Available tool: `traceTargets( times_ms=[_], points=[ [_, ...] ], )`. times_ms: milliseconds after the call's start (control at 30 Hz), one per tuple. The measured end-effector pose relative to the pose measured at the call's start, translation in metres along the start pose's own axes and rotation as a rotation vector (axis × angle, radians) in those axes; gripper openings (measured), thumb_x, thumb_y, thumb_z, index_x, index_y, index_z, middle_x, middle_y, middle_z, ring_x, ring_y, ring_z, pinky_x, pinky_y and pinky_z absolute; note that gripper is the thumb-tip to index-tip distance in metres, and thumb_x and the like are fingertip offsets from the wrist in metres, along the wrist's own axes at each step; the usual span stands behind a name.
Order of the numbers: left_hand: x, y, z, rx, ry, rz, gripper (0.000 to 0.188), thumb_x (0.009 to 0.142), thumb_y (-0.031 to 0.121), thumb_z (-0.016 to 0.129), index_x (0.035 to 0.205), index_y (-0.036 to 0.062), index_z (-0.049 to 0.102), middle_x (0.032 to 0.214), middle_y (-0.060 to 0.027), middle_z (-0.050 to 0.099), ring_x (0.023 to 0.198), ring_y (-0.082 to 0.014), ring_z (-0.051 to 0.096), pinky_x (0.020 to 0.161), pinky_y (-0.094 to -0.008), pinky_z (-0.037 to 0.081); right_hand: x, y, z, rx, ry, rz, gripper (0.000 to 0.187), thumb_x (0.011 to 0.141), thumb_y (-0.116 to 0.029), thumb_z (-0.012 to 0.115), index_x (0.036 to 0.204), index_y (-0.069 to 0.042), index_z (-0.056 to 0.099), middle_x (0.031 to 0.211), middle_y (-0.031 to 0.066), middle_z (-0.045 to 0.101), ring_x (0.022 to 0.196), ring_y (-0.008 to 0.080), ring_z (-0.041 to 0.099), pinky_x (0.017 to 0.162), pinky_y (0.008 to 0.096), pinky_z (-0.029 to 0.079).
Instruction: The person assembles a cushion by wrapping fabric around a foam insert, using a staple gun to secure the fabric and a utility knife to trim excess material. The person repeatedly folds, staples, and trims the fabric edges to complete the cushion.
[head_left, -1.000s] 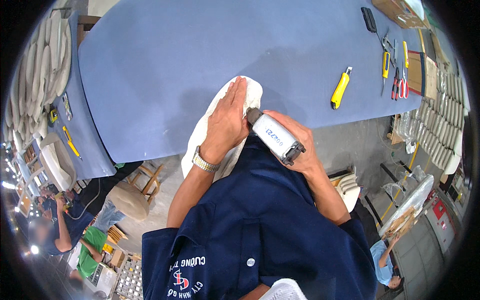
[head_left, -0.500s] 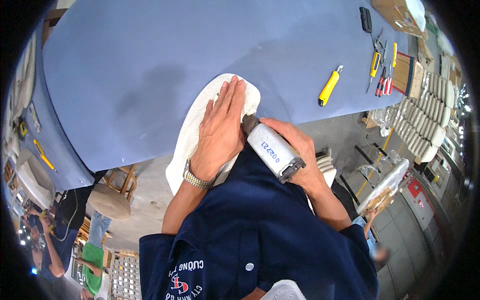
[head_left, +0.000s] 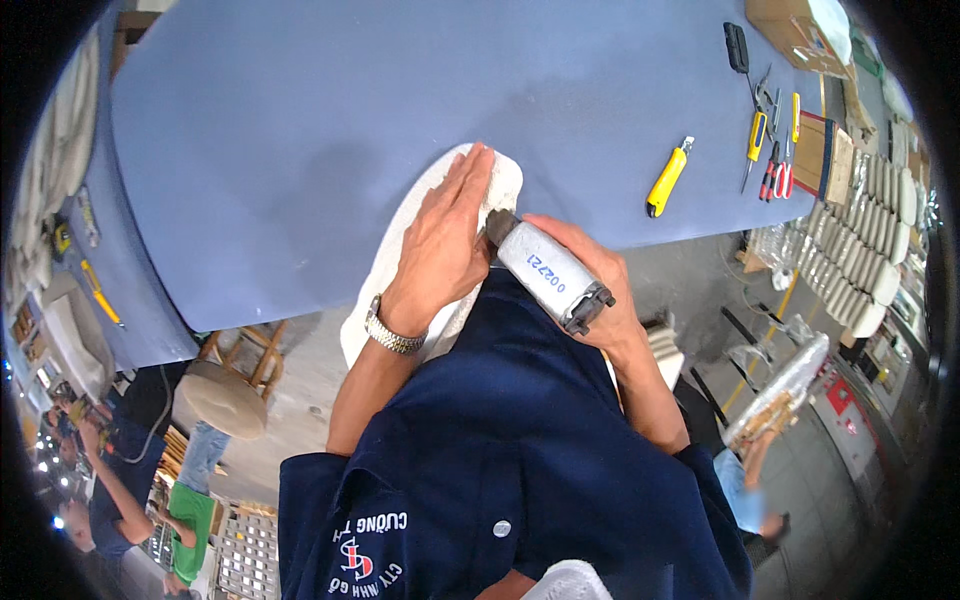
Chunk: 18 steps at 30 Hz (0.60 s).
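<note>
Holds the left hand (head_left: 443, 240) flat over the white pad (head_left: 383, 272), gripping nothing. Clasps a silver tool (head_left: 553, 272) in the right hand (head_left: 605, 285), with its dark nose (head_left: 499, 225) at the pad's right edge. Has the blue bench (head_left: 290, 120) under the pad's far end, and a yellow knife (head_left: 666, 182) right of the pad.

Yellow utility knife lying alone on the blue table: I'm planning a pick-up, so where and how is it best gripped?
Probably the middle of the yellow handle, gripped across its narrow width, coming from the near side of the table: the knife lies flat, metal tip pointing away from that side, handle end toward it. The right hand, holding a grey tool, would need freeing first.
</note>
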<state>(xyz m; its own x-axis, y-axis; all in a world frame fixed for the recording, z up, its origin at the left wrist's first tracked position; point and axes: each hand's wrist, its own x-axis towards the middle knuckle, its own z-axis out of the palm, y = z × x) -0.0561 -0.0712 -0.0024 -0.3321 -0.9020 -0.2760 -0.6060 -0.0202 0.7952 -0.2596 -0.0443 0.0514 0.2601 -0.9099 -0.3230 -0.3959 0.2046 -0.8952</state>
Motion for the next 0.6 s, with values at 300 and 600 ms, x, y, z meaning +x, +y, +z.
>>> traceTargets(
  times_ms=[300,600],
  points=[
    [-0.012,-0.003,-0.004,0.104,0.113,0.01,0.081,0.089,0.037,0.078,0.152,-0.0021,0.045,0.147,-0.0273,0.056,0.136,-0.0417,0.055,0.113,-0.0463,0.045,-0.014,0.079,-0.037,-0.374,0.388,0.036,0.058,0.08,-0.005,0.08,0.136,-0.003,0.063,0.126,0.0182,0.069,0.119,0.0353,0.067,0.103,0.04,0.052],
    [-0.021,-0.004,-0.012,0.106,0.06,0.015,0.09,0.085,0.046,0.082,0.15,-0.005,0.045,0.148,-0.0269,0.055,0.138,-0.0413,0.053,0.113,-0.0457,0.045,0.001,0.07,0.014,-0.007,0.211,-0.102,0.023,0.094,-0.015,0.072,0.113,-0.002,0.07,0.105,0.0143,0.072,0.099,0.0289,0.073,0.088,0.0369,0.056]
  ],
)
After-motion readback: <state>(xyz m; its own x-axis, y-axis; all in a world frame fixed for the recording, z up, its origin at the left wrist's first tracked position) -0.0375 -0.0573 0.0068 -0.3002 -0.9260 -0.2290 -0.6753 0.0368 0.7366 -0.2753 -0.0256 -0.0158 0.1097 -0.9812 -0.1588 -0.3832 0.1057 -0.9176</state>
